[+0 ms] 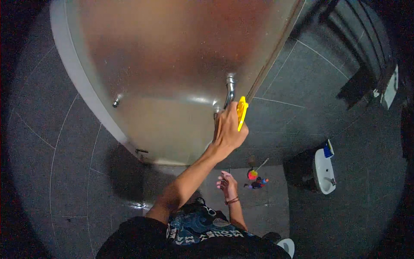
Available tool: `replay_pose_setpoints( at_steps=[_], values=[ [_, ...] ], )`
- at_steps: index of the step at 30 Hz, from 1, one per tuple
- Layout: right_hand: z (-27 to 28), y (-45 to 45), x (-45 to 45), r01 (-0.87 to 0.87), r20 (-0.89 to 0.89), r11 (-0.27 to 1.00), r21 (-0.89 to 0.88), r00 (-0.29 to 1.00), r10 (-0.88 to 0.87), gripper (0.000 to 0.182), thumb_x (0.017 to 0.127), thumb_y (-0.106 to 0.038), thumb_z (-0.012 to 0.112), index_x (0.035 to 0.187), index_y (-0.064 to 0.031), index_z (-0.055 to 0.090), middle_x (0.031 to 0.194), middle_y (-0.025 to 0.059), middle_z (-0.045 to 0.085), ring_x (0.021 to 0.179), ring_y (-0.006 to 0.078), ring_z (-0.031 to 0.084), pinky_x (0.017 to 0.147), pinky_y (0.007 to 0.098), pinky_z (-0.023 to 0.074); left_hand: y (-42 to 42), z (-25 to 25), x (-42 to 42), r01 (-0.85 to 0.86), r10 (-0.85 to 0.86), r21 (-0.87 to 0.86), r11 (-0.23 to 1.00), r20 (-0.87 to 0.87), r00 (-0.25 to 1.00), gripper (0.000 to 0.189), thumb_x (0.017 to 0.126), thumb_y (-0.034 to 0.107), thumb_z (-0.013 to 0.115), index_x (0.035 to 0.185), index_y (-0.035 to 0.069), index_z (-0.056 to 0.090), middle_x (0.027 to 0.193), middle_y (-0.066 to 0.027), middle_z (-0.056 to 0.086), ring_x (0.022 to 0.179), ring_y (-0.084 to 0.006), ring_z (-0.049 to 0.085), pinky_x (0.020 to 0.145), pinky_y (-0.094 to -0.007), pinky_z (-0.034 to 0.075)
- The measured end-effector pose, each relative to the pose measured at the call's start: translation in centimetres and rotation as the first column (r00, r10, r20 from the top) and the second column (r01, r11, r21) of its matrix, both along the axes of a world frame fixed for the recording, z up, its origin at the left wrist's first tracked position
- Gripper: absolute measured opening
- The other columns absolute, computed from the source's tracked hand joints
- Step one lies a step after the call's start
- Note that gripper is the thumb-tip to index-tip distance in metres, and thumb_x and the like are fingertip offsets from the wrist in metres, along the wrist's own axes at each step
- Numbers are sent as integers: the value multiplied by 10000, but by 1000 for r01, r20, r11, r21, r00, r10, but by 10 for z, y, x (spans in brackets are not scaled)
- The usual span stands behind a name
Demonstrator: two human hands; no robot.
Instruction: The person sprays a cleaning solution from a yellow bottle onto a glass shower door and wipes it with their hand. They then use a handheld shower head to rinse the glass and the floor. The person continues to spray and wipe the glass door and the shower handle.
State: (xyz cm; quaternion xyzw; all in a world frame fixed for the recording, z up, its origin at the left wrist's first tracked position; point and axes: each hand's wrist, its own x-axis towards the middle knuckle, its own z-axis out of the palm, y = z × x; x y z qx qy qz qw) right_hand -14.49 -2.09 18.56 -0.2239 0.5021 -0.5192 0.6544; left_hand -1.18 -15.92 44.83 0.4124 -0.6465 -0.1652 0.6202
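Note:
My left hand (230, 131) reaches up to the frosted glass panel (161, 129), its fingers closed around a yellow plastic tool (242, 113) whose kind I cannot tell. It is beside the curved chrome handle (230, 86) on the glass and hides the handle's lower part; whether it touches the handle is unclear. My right hand (228, 186), with a dark bracelet at the wrist, hangs lower down in front of my body, holding nothing, fingers loosely apart and curled.
On the tiled floor stand a red and yellow item with a thin stick (253, 174) and several small bottles (258, 184). A white washbasin (323, 165) with a blue packet (328, 149) is at right. A chrome knob (115, 103) sits left on the glass. A white rounded fixture (288, 246) shows below.

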Motion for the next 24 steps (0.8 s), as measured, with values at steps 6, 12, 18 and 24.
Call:
replay_pose_setpoints(
  at_steps=[6,12,18,24],
  values=[
    [5,-4,-6,18,-77,998,62,997,-13,346,965,-286,555,1223,-57,578,901,61,646,710,168,640,613,296,532,3,9,15,-4,-15,217,976,85,996,133,748,40,532,871,-6,513,710,-263,575,703,-483,579,615,-530,427],
    [13,-25,-4,-29,-82,999,23,996,31,296,957,-244,554,1195,-74,605,909,68,660,722,163,648,613,292,537,-16,42,35,-55,49,50,997,123,991,84,815,91,587,849,20,557,734,-223,605,716,-445,601,592,-467,433],
    [25,-49,1,-71,-111,997,-36,992,67,279,953,-198,547,1194,-69,606,919,77,664,731,166,655,619,285,540,-14,60,43,-86,85,-2,996,86,993,49,808,64,580,812,17,565,720,-216,604,696,-437,610,585,-456,437],
    [42,-58,10,-138,-87,985,-108,988,129,288,954,-199,559,1197,-49,599,915,88,664,731,170,657,621,282,548,-18,85,51,-73,59,51,996,241,969,85,814,66,577,874,6,577,755,-212,624,694,-406,634,602,-421,461]
  ],
)
